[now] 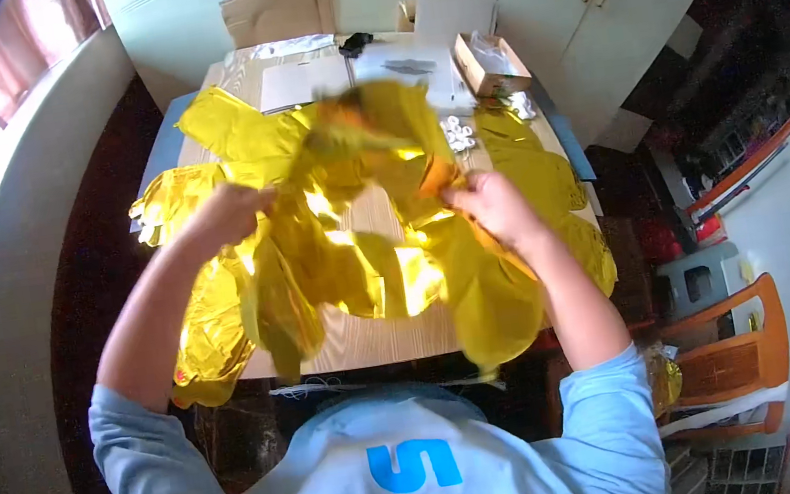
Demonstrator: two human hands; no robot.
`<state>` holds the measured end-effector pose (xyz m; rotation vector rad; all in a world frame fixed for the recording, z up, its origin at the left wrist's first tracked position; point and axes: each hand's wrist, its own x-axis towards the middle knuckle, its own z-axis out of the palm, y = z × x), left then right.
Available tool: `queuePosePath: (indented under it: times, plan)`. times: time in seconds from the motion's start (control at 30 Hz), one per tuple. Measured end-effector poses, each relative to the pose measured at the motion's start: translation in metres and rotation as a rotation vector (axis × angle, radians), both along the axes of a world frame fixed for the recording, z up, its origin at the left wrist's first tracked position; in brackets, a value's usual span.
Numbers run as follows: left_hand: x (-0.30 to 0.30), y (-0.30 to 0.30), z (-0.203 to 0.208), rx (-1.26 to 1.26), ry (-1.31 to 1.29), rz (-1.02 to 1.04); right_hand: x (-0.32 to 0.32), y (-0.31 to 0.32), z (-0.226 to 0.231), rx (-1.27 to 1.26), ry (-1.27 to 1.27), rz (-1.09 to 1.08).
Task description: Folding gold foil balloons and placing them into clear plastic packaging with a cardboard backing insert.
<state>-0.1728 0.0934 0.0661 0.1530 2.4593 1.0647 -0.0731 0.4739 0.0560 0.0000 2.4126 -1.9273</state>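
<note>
A large, limp gold foil balloon (358, 272) hangs between my hands above the wooden table (379, 348). My left hand (241, 211) is closed on its left side. My right hand (495, 205) pinches it on the right, by an orange band (439, 175). The balloon's upper part is smeared by motion, and its lobes droop toward the table's front edge. Next to my left forearm lie flat, crumpled gold foil pieces (207, 334). More flat gold foil (538, 171) lies along the table's right side, beyond my right hand.
Toward the back right stand an open cardboard box (494, 66) with clear plastic in it and several small white rings (459, 133). A flat pale box (303, 83) and a small black item (355, 44) lie at the back. An orange wooden chair (734, 361) stands at the right.
</note>
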Motion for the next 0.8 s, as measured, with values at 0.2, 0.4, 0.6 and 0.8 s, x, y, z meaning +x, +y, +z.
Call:
queuePosePath:
  times: [0.2,0.4,0.6,0.8]
  plan:
    - [0.042,0.044,-0.073,-0.326,0.829,-0.232,0.013,0.024,-0.098,1.031,0.26,-0.095]
    - [0.062,0.115,-0.104,-0.213,0.784,-0.655,0.026,0.026,-0.099,1.101,0.3,-0.058]
    - [0.041,0.131,-0.107,-0.26,0.77,-0.695,-0.012,0.105,-0.066,0.823,0.202,-0.318]
    - [0.04,0.163,-0.107,-0.181,0.761,-0.715,-0.121,0.198,-0.09,0.747,0.199,-0.571]
